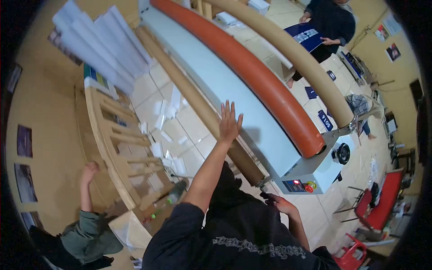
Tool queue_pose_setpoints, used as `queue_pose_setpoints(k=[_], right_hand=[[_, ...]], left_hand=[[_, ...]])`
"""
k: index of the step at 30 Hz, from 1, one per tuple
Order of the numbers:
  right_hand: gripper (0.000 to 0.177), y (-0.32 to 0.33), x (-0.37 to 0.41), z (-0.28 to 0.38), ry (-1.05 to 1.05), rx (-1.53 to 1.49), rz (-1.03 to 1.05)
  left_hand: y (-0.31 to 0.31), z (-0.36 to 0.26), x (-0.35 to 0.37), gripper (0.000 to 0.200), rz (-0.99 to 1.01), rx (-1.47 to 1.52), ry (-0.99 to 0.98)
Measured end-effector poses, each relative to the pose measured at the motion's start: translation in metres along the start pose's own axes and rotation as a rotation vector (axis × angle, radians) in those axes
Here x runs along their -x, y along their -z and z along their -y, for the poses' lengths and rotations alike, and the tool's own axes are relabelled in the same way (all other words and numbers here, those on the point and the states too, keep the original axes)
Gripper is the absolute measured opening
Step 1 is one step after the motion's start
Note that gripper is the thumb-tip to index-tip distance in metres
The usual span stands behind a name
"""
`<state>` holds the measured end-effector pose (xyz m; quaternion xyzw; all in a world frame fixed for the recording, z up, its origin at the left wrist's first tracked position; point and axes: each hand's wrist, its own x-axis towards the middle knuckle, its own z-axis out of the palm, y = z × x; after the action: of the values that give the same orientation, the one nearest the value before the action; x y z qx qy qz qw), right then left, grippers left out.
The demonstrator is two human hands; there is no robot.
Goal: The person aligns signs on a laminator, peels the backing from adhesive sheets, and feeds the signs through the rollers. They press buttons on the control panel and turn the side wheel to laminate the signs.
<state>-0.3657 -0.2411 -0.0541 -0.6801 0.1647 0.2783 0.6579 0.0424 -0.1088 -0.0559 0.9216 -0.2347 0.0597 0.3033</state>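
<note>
A pale tiled floor (155,85) strewn with white paper scraps runs under ochre walls. One long roll machine (315,173) crosses the room from 11 o'clock to 4 o'clock. It carries three long cylinders: one orange roller (252,76), one tan roller (292,49) beyond it, and one brown cardboard tube (198,105) on the near side.

The left grip (229,122), at the centre, has its fingers spread apart and lies flat on the machine's pale bed (216,76), just beside the brown tube. The right grip (280,203), at 5 o'clock, sits near the tube's end below one control panel (299,185); whether it is clamped on anything I cannot tell.

A bundle of white rolls (101,42) lies at 10 o'clock above one wooden rack (117,148). There are two other people: one in green (87,236) at 8 o'clock and one in dark clothes (330,22) at 1 o'clock. Two red seats (382,202) stand at 4 o'clock.
</note>
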Motion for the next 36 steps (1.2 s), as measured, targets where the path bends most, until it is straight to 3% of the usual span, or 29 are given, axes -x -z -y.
queue_pose_setpoints(k=[4, 6, 7, 10, 14, 15, 18, 20, 22, 24, 26, 28, 30, 32, 34, 36], right_hand=[[0.054, -0.037, -0.026, 0.022, 0.088, 0.043, -0.084], [0.055, -0.050, -0.025, 0.056, 0.015, 0.161, -0.132], [0.051, -0.059, -0.034, 0.017, 0.060, 0.102, -0.229], [0.047, -0.083, -0.041, 0.011, -0.116, 0.031, -0.435], [0.039, -0.097, -0.048, 0.033, -0.079, -0.077, -0.653], [0.039, -0.099, -0.048, 0.051, -0.089, -0.069, -0.731], [0.043, -0.092, -0.078, 0.081, -0.116, -0.089, -0.788], [0.040, -0.091, -0.100, 0.108, -0.075, -0.032, -0.860], [0.039, -0.083, -0.113, 0.146, 0.120, -0.217, -0.912], [0.038, -0.070, -0.129, 0.169, 0.169, -0.251, -0.979], [0.037, -0.052, -0.152, 0.170, 0.217, -0.276, -1.028], [0.035, -0.031, -0.187, 0.153, 0.265, -0.350, -1.173], [0.034, -0.012, -0.204, 0.160, 0.200, -0.352, -1.165], [0.033, 0.008, -0.230, 0.169, 0.347, -0.541, -1.247], [0.035, 0.019, -0.241, 0.189, 0.308, -0.611, -1.252], [0.038, 0.030, -0.254, 0.202, 0.366, -0.910, -1.281]], left_hand=[[-0.006, 0.005, -0.004, 0.064, 0.060, -0.142, -0.094], [-0.008, 0.006, -0.006, 0.067, 0.080, -0.077, -0.108], [-0.013, 0.010, -0.008, 0.068, 0.104, -0.090, -0.123], [-0.012, 0.023, -0.012, 0.070, 0.148, -0.179, -0.300], [0.017, 0.037, -0.031, 0.068, 0.283, -0.169, -0.557], [0.031, 0.035, -0.039, 0.059, 0.242, -0.157, -0.668], [0.049, 0.059, -0.076, 0.046, 0.415, 0.078, -0.711], [0.056, 0.068, -0.097, 0.038, 0.372, 0.105, -0.739], [0.064, 0.076, -0.120, 0.031, 0.395, 0.270, -0.558], [0.060, 0.093, -0.142, 0.031, 0.379, 0.316, -0.500], [0.052, 0.112, -0.157, 0.035, 0.426, 0.502, -0.196], [0.054, 0.120, -0.167, 0.036, 0.427, 0.603, -0.141], [0.062, 0.117, -0.174, 0.037, 0.435, 0.646, -0.033], [0.055, 0.122, -0.187, 0.038, 0.427, 0.692, -0.005], [0.045, 0.132, -0.196, 0.039, 0.416, 0.732, 0.022], [0.035, 0.134, -0.207, 0.039, 0.422, 0.773, 0.062]])
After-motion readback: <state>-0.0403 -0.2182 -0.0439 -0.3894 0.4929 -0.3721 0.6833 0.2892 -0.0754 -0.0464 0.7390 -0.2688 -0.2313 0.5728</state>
